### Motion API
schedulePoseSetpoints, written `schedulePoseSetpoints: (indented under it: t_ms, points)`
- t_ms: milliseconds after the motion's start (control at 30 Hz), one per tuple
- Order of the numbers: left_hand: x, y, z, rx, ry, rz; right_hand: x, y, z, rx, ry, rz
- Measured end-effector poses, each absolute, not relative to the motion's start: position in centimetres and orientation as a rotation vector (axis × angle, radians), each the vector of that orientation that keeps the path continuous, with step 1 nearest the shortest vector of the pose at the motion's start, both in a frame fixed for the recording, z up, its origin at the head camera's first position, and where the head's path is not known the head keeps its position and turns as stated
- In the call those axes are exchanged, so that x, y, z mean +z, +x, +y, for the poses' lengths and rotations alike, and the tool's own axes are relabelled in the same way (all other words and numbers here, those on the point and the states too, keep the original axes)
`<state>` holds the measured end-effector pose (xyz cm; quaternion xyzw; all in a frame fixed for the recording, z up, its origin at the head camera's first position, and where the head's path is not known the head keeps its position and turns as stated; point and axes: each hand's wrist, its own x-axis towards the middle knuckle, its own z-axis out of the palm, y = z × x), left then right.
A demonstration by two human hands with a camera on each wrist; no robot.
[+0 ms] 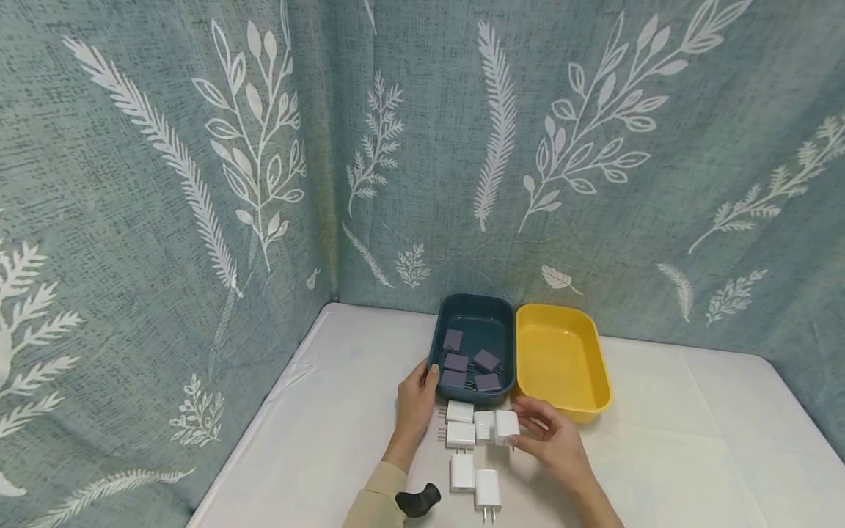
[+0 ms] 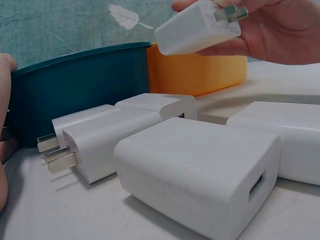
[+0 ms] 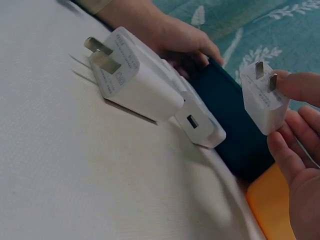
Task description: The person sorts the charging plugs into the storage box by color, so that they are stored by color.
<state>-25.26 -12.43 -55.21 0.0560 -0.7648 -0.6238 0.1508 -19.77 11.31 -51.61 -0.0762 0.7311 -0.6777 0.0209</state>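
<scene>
My right hand (image 1: pixel 553 441) pinches a white charger plug (image 1: pixel 506 426) between thumb and fingers, raised off the table; its two metal prongs show in the left wrist view on the held charger (image 2: pixel 197 27). Several other white chargers (image 1: pixel 460 473) lie on the cloth in front of the dark blue bin (image 1: pixel 477 304), prongs pointing various ways. With its thumb at the rim, my left hand (image 1: pixel 416 400) grips the near left corner of that bin. Several purple-grey chargers (image 1: pixel 487 359) lie inside it, toward its near end.
A yellow bin (image 1: pixel 561 341) stands directly right of the blue one, nothing visible inside. Both are on a white-clothed table (image 1: pixel 686 433), near a patterned teal curtain (image 1: pixel 436 147). A black object (image 1: pixel 419 501) sits by the left sleeve.
</scene>
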Motion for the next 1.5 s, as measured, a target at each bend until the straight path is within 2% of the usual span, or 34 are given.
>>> schedulePoseSetpoints:
  t_ms: [367, 767, 1500]
  points:
    - [-55.2, -25.2, -12.4, -1.807, 0.165, -2.187, -50.6, -20.0, 11.3, -1.974, -0.015, 2.371]
    - [-55.4, -25.3, -12.5, -1.804, 0.157, -2.192, -50.3, -20.2, 12.3, -2.156, -0.202, 2.387]
    - [-55.5, -25.3, -12.6, -1.808, 0.17, -2.188, -49.5, -21.4, 13.0, -2.077, -0.008, 2.438]
